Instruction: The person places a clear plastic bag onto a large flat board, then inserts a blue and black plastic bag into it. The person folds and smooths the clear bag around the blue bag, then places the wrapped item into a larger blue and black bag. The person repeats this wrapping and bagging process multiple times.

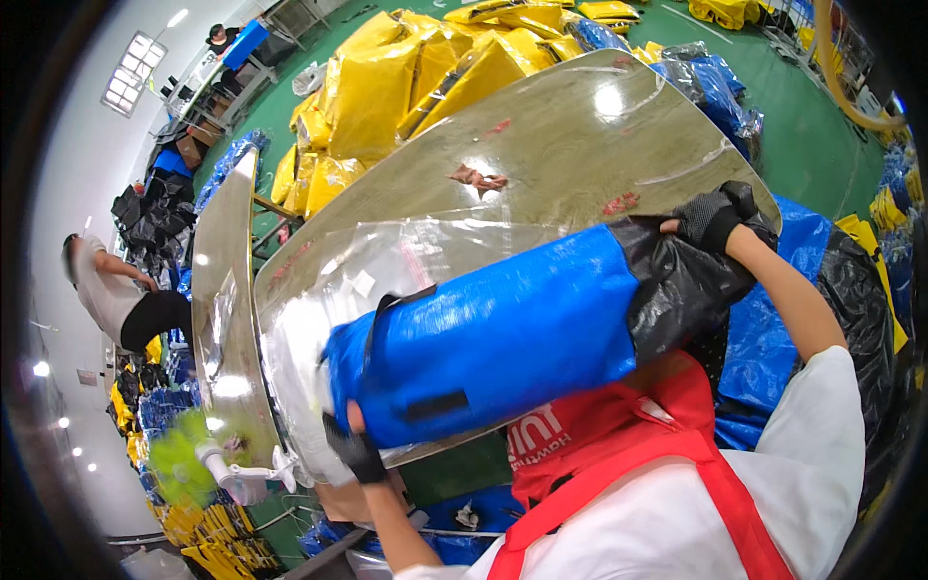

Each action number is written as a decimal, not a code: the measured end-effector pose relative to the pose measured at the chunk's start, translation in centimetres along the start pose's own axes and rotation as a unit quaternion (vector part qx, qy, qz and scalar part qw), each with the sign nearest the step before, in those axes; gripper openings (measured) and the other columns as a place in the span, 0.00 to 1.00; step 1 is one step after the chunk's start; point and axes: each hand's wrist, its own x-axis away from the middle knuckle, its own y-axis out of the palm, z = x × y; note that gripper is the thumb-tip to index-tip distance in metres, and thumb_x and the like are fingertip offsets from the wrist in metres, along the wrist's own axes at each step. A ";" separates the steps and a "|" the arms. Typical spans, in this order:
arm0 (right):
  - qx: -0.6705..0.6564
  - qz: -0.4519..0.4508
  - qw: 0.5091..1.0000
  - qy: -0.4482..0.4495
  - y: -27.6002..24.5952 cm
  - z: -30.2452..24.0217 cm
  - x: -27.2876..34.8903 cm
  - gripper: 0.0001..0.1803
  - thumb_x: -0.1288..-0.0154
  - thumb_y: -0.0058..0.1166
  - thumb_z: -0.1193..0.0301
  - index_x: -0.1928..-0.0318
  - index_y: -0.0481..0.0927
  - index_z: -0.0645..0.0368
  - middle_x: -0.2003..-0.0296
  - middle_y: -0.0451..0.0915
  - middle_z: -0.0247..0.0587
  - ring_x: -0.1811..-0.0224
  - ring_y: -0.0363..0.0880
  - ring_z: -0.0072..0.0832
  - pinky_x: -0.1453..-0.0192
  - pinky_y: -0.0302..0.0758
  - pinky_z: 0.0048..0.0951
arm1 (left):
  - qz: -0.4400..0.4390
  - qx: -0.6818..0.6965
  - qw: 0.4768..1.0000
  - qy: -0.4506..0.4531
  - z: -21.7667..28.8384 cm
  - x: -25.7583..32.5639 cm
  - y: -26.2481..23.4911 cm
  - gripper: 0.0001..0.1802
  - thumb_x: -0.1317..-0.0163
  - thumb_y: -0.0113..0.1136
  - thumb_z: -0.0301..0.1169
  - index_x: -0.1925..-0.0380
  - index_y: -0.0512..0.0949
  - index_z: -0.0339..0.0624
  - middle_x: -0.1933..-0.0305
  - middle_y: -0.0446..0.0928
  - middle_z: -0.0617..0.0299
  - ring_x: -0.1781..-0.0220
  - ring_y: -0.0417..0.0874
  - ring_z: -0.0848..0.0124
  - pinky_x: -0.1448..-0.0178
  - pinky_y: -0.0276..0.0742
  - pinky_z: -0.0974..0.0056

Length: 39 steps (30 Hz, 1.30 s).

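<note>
A long blue bag (503,329) with a black end section (677,275) lies slanted across the near side of a tabletop. My right hand (715,215), in a black fingerless glove, is closed on the black end. At the bag's lower left corner, my left hand (358,448), gloved the same way, grips the edge with its thumb up; its other fingers are partly hidden. A clear plastic sleeve (300,358) lies by the bag's left end; whether the bag is inside it I cannot tell. A black strap (377,329) stands along the bag's far side.
The scuffed tabletop (570,126) has rounded corners. Yellow bags (387,87) are heaped beyond it. Blue and black bags (802,300) lie at my right. A green fan (184,459) stands left of the table. One person (126,290) is at left, another (222,39) far off.
</note>
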 end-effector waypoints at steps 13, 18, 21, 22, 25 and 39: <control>0.010 -0.185 0.982 0.047 -2.4 -1.0 -0.6 0.43 0.50 0.44 0.31 0.57 0.82 0.58 0.57 0.80 0.54 0.51 0.77 0.49 0.44 0.70 0.44 | -0.387 -0.365 0.722 0.442 11.1 6.5 24.0 0.39 0.44 0.51 0.59 0.37 0.64 0.49 0.33 0.58 0.41 0.30 0.54 0.42 0.29 0.38 0.38; -0.018 0.173 0.958 -0.230 -7.3 1.9 8.0 0.35 0.46 0.46 0.37 0.42 0.73 0.38 0.42 0.71 0.42 0.36 0.64 0.46 0.33 0.51 0.53 | -0.394 -0.388 0.742 0.380 6.0 6.6 25.2 0.45 0.49 0.52 0.64 0.36 0.62 0.49 0.28 0.48 0.44 0.27 0.43 0.42 0.31 0.26 0.33; 0.040 0.125 0.984 -0.122 2.0 5.8 8.5 0.29 0.43 0.44 0.39 0.42 0.73 0.30 0.34 0.63 0.37 0.28 0.50 0.44 0.28 0.38 0.54 | -0.416 -0.413 0.725 0.361 6.6 7.0 26.8 0.45 0.47 0.50 0.63 0.36 0.61 0.44 0.28 0.48 0.43 0.26 0.43 0.44 0.30 0.26 0.34; 0.034 0.128 0.984 -0.123 2.2 5.9 8.4 0.29 0.43 0.43 0.39 0.42 0.73 0.30 0.35 0.63 0.37 0.29 0.50 0.44 0.28 0.38 0.54 | -0.430 -0.363 0.736 0.375 8.8 7.5 27.8 0.45 0.47 0.50 0.63 0.35 0.61 0.44 0.28 0.49 0.43 0.26 0.43 0.44 0.30 0.26 0.35; -0.005 0.172 0.973 -0.154 1.4 5.2 8.3 0.30 0.43 0.48 0.42 0.43 0.75 0.39 0.40 0.70 0.41 0.31 0.56 0.46 0.30 0.44 0.55 | -0.417 -0.271 0.765 0.410 12.7 10.7 32.7 0.46 0.47 0.50 0.63 0.35 0.60 0.43 0.29 0.50 0.42 0.26 0.43 0.44 0.30 0.28 0.36; -0.239 0.352 0.889 -0.170 -3.5 -12.4 13.8 0.20 0.57 0.65 0.65 0.57 0.83 0.44 0.48 0.74 0.46 0.43 0.68 0.51 0.37 0.62 0.53 | -0.397 -0.073 0.773 0.488 4.2 11.5 33.5 0.34 0.38 0.47 0.49 0.35 0.60 0.43 0.30 0.56 0.50 0.27 0.52 0.55 0.26 0.42 0.54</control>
